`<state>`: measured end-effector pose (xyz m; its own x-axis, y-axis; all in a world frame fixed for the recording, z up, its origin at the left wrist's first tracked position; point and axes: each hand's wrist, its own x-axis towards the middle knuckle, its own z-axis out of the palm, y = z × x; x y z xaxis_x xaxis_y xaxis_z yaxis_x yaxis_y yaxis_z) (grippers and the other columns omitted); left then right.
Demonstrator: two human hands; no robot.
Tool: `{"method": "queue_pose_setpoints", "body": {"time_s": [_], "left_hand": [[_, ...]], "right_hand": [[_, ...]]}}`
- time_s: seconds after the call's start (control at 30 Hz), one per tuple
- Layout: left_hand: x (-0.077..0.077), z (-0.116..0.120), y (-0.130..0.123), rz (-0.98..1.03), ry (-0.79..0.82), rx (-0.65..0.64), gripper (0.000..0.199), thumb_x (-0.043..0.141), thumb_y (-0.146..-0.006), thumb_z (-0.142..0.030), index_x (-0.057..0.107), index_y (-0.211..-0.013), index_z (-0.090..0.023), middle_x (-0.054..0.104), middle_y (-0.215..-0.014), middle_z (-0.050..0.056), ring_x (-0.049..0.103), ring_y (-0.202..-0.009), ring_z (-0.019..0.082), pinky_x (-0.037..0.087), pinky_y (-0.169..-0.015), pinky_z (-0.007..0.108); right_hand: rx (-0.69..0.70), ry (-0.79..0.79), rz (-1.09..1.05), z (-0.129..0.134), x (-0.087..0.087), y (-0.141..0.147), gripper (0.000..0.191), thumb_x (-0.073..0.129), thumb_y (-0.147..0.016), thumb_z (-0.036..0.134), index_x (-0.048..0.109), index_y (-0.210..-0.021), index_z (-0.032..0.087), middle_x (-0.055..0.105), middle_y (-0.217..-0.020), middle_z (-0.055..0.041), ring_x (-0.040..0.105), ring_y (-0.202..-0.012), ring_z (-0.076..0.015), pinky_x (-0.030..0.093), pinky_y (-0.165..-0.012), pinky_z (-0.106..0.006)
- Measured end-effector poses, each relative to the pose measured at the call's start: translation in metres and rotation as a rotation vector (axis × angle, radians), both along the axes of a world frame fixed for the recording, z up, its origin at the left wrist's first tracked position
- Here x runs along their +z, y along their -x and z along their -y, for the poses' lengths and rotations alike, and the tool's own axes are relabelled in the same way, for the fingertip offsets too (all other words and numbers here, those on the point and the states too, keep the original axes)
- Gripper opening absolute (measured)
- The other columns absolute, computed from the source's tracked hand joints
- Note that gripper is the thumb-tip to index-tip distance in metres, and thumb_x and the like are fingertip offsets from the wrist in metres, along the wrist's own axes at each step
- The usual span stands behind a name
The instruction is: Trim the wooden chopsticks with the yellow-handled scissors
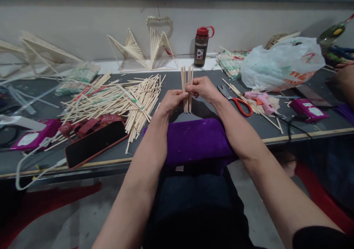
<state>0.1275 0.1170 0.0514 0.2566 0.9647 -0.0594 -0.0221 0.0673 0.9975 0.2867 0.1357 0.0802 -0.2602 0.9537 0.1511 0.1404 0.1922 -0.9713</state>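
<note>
Several thin wooden sticks (187, 103) stand upright in a small bundle between my hands, above the dark tabletop. My left hand (174, 98) is closed on the bundle's left side, thumb against the sticks. From the right, my right hand (201, 88) pinches the sticks on that side. The bundle splits slightly into two groups toward the top. Just in front of me a folded purple cloth (197, 140) lies over the table edge, below my hands. To the left spreads a large loose pile of similar sticks (143, 94).
Right of my arm lie red-handled scissors (240, 106), a pink glue gun (261, 100) and a purple box (308, 109). A phone (96, 144) rests at front left. Behind stand a bottle (200, 48), stick models (129, 49) and a plastic bag (279, 62). Another person's hand (345, 77) shows far right.
</note>
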Motion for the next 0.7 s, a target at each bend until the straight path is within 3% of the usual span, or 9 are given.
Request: {"method": "queue_pose_setpoints", "body": {"time_s": [0.27, 0.7], "left_hand": [[0.0033, 0.0037, -0.0013, 0.037, 0.012, -0.008, 0.018, 0.074, -0.076, -0.028, 0.069, -0.068, -0.013, 0.069, -0.067, 0.006, 0.059, -0.056, 0.012, 0.047, -0.06, 0.027], [0.0057, 0.0048, 0.0018, 0.046, 0.033, -0.051, 0.021, 0.075, -0.075, -0.031, 0.072, -0.078, -0.011, 0.073, -0.076, 0.009, 0.065, -0.064, 0.015, 0.051, -0.067, 0.031]], "right_hand": [[-0.007, 0.0, 0.022, 0.0018, 0.0023, 0.0005, 0.015, 0.066, -0.077, 0.012, 0.062, -0.063, 0.014, 0.05, -0.048, 0.0049, 0.042, -0.045, -0.0048, 0.035, -0.042, -0.019], [-0.009, -0.019, 0.039, 0.0044, 0.0057, 0.0001, 0.013, 0.065, -0.076, 0.009, 0.062, -0.064, 0.014, 0.048, -0.047, 0.0061, 0.04, -0.044, -0.0048, 0.034, -0.042, -0.019]]}}
